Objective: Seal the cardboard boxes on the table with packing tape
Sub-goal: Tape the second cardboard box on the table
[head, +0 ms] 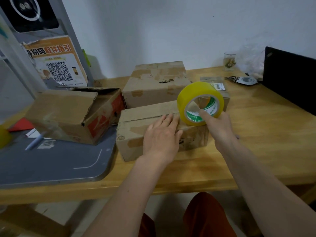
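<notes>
Head view, looking down at a wooden bench [256, 134] set against a pale wall. A grey mat [51, 159] covers its near-left part. Three cardboard boxes sit mid-bench. The far box [153, 82] is closed, patched with old brown tape. The left box [68, 113] lies partly on the mat with its flaps open, clearly unsealed. The near box [136, 127] sits in front of the person, flaps folded shut; the centre seam along its top shows no fresh tape that I can make out. A smaller labelled parcel [220, 89] peeks out behind the roll.

The left hand [162, 135] lies flat, fingers straight, pressing down on the top of the near box. The right hand [217, 124] grips a roll of yellow packing tape [200, 103], a finger hooked through its core, holding it upright on the right end of the same box. Whether a strip is already drawn out cannot be told.

Judging from this, sealing is at an early stage: the near box is just being started, and the open left box remains.

On the mat lies a pen [35, 141]. At far right are a drinking glass [230, 61], keys [242, 80] and a dark laptop screen [290, 79].
</notes>
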`<action>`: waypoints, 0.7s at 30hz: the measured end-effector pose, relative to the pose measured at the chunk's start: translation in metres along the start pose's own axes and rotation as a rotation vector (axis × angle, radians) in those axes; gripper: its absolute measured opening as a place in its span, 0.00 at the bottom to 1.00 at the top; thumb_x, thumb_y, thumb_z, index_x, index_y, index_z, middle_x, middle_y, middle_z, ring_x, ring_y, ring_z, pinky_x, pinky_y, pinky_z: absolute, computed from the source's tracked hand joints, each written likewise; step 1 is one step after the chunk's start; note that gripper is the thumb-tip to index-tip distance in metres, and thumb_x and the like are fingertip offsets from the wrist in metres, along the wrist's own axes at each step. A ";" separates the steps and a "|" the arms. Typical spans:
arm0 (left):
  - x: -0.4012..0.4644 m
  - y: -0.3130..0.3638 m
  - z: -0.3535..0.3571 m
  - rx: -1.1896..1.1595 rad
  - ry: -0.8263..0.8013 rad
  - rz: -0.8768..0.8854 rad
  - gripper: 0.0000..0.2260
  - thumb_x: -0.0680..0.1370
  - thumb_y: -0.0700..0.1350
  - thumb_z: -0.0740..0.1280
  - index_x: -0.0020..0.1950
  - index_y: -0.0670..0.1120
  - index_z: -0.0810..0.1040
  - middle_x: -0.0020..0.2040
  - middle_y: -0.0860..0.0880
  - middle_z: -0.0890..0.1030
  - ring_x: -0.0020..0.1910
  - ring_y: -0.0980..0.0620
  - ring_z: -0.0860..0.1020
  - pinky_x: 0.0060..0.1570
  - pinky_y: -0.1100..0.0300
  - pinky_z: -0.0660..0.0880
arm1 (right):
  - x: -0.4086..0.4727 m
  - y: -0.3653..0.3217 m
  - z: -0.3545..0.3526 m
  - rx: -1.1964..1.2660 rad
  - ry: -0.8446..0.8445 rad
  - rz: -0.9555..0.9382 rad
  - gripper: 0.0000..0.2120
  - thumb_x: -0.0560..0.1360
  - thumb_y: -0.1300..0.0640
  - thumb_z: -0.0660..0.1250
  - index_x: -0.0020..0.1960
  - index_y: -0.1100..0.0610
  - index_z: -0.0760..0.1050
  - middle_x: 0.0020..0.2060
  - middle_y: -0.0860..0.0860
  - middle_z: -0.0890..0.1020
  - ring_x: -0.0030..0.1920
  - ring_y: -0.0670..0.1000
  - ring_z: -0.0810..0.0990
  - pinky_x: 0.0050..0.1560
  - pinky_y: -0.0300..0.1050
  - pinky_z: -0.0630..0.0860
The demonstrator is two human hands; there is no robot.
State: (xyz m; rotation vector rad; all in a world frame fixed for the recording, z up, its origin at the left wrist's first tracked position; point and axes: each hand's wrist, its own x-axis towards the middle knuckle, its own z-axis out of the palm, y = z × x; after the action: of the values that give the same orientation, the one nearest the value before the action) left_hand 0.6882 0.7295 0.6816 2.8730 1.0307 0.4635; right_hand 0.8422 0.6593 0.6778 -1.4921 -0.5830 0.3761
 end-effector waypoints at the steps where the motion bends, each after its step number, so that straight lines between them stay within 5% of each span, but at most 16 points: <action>1: -0.001 0.001 0.002 0.010 0.006 -0.011 0.24 0.86 0.55 0.48 0.82 0.53 0.51 0.82 0.55 0.52 0.80 0.55 0.49 0.76 0.55 0.51 | 0.001 -0.002 -0.001 -0.013 0.014 -0.002 0.03 0.78 0.55 0.67 0.51 0.51 0.78 0.40 0.43 0.80 0.42 0.44 0.78 0.38 0.37 0.72; 4: -0.003 0.001 0.003 0.005 -0.006 -0.033 0.24 0.86 0.54 0.47 0.82 0.52 0.48 0.82 0.56 0.49 0.80 0.57 0.47 0.76 0.55 0.50 | 0.007 -0.004 -0.010 -0.077 0.062 -0.021 0.06 0.79 0.55 0.66 0.51 0.55 0.79 0.36 0.48 0.79 0.43 0.53 0.79 0.43 0.50 0.75; 16: -0.004 0.002 0.001 0.023 -0.024 -0.036 0.28 0.85 0.59 0.49 0.82 0.52 0.46 0.82 0.55 0.47 0.80 0.56 0.45 0.77 0.55 0.45 | 0.027 -0.001 -0.058 0.252 0.149 0.274 0.14 0.80 0.60 0.64 0.65 0.57 0.73 0.60 0.58 0.76 0.53 0.65 0.79 0.29 0.54 0.81; 21: -0.005 0.003 0.001 0.043 -0.042 -0.010 0.29 0.83 0.62 0.52 0.81 0.59 0.44 0.82 0.52 0.47 0.81 0.53 0.45 0.77 0.52 0.46 | 0.030 0.005 -0.060 0.277 0.089 0.319 0.14 0.79 0.60 0.65 0.64 0.60 0.73 0.60 0.61 0.77 0.51 0.64 0.81 0.35 0.56 0.81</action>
State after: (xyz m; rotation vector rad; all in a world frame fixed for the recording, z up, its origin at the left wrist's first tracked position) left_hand 0.6871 0.7240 0.6795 2.9000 1.0617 0.3830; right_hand 0.9011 0.6279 0.6780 -1.3251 -0.2089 0.6092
